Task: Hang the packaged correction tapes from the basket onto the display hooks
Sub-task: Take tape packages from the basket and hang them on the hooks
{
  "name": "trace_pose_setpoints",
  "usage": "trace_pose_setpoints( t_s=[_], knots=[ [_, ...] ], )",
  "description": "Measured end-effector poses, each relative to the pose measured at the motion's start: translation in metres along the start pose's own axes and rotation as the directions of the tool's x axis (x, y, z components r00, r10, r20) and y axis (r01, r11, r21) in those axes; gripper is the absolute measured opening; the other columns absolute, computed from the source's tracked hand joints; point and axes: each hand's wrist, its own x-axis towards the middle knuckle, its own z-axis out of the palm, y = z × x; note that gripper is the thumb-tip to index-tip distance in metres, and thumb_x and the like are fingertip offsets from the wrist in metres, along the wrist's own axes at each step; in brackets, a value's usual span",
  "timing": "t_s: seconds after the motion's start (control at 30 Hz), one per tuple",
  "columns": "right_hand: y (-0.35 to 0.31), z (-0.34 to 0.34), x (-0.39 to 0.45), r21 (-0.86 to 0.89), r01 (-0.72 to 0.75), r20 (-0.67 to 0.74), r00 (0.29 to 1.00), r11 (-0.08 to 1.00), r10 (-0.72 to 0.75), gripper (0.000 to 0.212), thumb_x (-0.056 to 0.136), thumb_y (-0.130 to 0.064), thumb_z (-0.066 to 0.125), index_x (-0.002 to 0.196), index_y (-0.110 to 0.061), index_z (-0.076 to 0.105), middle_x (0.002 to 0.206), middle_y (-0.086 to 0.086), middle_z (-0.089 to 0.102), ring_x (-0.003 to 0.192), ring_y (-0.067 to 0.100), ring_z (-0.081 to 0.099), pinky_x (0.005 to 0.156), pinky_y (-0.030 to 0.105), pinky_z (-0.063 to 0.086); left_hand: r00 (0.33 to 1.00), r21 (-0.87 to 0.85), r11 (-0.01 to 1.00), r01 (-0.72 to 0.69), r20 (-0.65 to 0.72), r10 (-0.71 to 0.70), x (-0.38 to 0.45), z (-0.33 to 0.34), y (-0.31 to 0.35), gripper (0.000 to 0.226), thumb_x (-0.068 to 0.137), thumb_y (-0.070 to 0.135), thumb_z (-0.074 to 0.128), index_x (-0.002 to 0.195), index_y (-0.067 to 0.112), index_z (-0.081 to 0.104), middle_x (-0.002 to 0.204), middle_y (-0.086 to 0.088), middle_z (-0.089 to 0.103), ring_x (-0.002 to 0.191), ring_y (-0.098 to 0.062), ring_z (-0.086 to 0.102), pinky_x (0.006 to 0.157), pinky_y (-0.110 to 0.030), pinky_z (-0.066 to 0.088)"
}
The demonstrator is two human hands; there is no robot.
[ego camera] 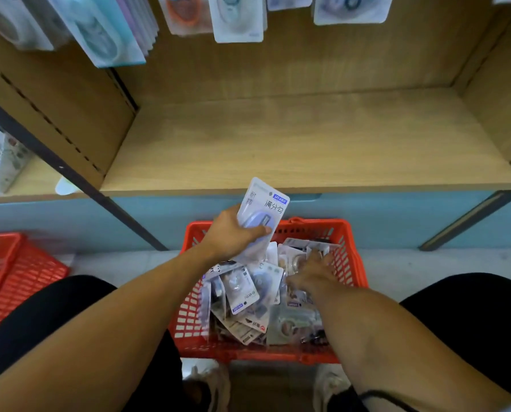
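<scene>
A red plastic basket (352,263) stands on the floor between my knees, filled with several packaged correction tapes (245,289). My left hand (233,233) grips one pack (264,209), a white card with a lilac tape, raised above the basket's far rim. My right hand (310,272) reaches down into the right side of the basket, its fingers spread over the packs there; it is blurred and I cannot tell if it holds one. More packaged tapes (236,16) hang along the top of the display.
A bare wooden shelf (293,150) lies below the hanging packs, with a pale blue base panel (382,215) under it. A second red basket (13,281) sits on the floor at the left. Dark uprights (79,179) frame the shelf bay.
</scene>
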Motion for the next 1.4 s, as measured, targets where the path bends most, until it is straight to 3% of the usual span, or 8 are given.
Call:
trace_pose_setpoints(
  t_s=[0.1, 0.27, 0.4, 0.7, 0.93, 1.1, 1.27, 1.4],
  knots=[
    [-0.008, 0.01, 0.008, -0.065, -0.033, -0.004, 0.999, 0.997, 0.032, 0.124, 0.071, -0.063, 0.074, 0.159, -0.019, -0.003, 0.163, 0.021, -0.018, 0.15, 0.048, 0.005, 0.116, 0.061, 0.027, 1.0, 0.008, 1.0, 0.002, -0.007, -0.002, 0.005, 0.001, -0.004, 0.039, 0.084, 0.027, 0.087, 0.119, 0.019, 0.071, 0.11, 0.001, 0.076, 0.092, -0.014, 0.07, 0.066, -0.013, 0.049],
    [-0.009, 0.02, 0.016, -0.006, -0.043, -0.089, 0.995, 0.999, 0.043, 0.084, 0.085, -0.033, 0.063, 0.152, -0.016, 0.015, 0.157, 0.018, 0.013, 0.145, 0.043, 0.018, 0.11, 0.058, 0.036, 1.0, 0.041, 0.999, 0.027, -0.004, -0.027, 0.01, 0.001, -0.012, 0.045, 0.081, 0.033, 0.089, 0.12, 0.019, 0.071, 0.112, -0.001, 0.077, 0.1, -0.019, 0.073, 0.086, -0.033, 0.058],
    [-0.002, 0.014, 0.026, 0.102, -0.096, -0.068, 0.992, 0.99, 0.103, 0.079, 0.091, -0.029, 0.062, 0.155, -0.02, 0.017, 0.16, 0.02, 0.014, 0.149, 0.042, 0.013, 0.118, 0.056, 0.024, 0.999, 0.042, 0.998, 0.042, -0.006, -0.041, 0.011, -0.003, -0.014, 0.044, 0.082, 0.034, 0.088, 0.119, 0.019, 0.071, 0.11, 0.002, 0.076, 0.097, -0.016, 0.073, 0.073, -0.021, 0.053],
    [0.006, 0.009, 0.025, 0.406, -0.045, -0.321, 0.928, 0.913, 0.189, 0.058, 0.083, -0.044, 0.071, 0.13, -0.011, 0.06, 0.116, 0.013, 0.069, 0.107, 0.037, 0.067, 0.096, 0.042, 0.054, 0.996, -0.06, 0.995, 0.083, -0.019, -0.084, 0.011, -0.015, -0.011, 0.025, 0.086, 0.027, 0.085, 0.106, 0.028, 0.07, 0.088, 0.017, 0.07, 0.075, 0.004, 0.063, 0.053, -0.001, 0.042],
    [-0.006, -0.007, -0.001, 0.321, 0.151, -0.349, 0.937, 0.935, -0.031, 0.053, 0.069, -0.035, 0.064, 0.121, -0.03, 0.055, 0.116, 0.007, 0.065, 0.098, 0.035, 0.066, 0.079, 0.041, 0.058, 0.988, -0.202, 0.973, 0.112, -0.08, -0.131, 0.009, -0.028, -0.003, 0.022, 0.085, 0.021, 0.086, 0.099, 0.025, 0.07, 0.096, 0.002, 0.076, 0.073, -0.005, 0.067, 0.052, -0.008, 0.048],
    [-0.036, -0.065, -0.05, 0.32, 0.359, -0.316, 0.913, 0.877, -0.259, 0.046, 0.076, -0.025, 0.065, 0.121, -0.027, 0.06, 0.109, 0.002, 0.07, 0.1, 0.028, 0.067, 0.079, 0.036, 0.056, 0.971, -0.317, 0.944, 0.085, -0.185, -0.15, 0.005, -0.042, 0.012, 0.039, 0.085, 0.02, 0.085, 0.121, 0.017, 0.069, 0.108, 0.0, 0.071, 0.096, -0.021, 0.068, 0.07, -0.022, 0.053],
    [-0.067, -0.152, -0.118, 0.371, 0.569, -0.42, 0.808, 0.734, -0.414, 0.04, 0.081, 0.001, 0.069, 0.103, -0.029, 0.057, 0.1, -0.005, 0.071, 0.093, 0.015, 0.066, 0.07, 0.017, 0.047, 0.928, -0.497, 0.866, 0.053, -0.295, -0.226, 0.007, -0.057, 0.018, 0.049, 0.083, 0.013, 0.086, 0.128, 0.013, 0.065, 0.12, -0.007, 0.074, 0.105, -0.028, 0.071, 0.09, -0.038, 0.057],
    [-0.079, -0.209, -0.168, 0.248, 0.822, -0.657, 0.532, 0.513, -0.535, 0.05, 0.078, 0.005, 0.071, 0.113, -0.029, 0.059, 0.111, -0.006, 0.069, 0.097, 0.006, 0.065, 0.082, 0.013, 0.049, 0.929, -0.585, 0.81, -0.023, -0.313, -0.2, 0.005, -0.064, 0.029, 0.044, 0.082, 0.015, 0.086, 0.122, 0.018, 0.068, 0.113, -0.003, 0.077, 0.096, -0.022, 0.074, 0.075, -0.031, 0.057]
  ],
)
